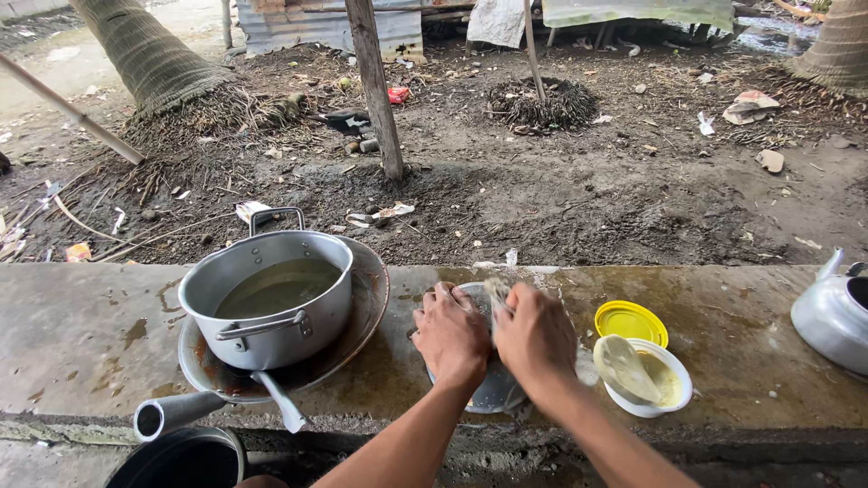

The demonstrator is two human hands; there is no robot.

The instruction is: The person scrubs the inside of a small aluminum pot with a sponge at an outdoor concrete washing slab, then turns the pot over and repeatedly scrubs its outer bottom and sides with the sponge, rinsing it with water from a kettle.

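At the lower centre of the frame, both hands work on a round grey metal lid (493,384) lying on the wet concrete tabletop (81,334). The left hand (449,333) presses down on the lid's left part, fingers curled over its edge. The right hand (535,336) has its fingers closed around a pale scrubbing pad (497,291) held against the lid. To the left, a steel pot (271,303) of murky water sits in a wide pan (366,312). To the right stand a white bowl (665,393) and a yellow lid (630,322); a kettle (832,312) is at the right edge.
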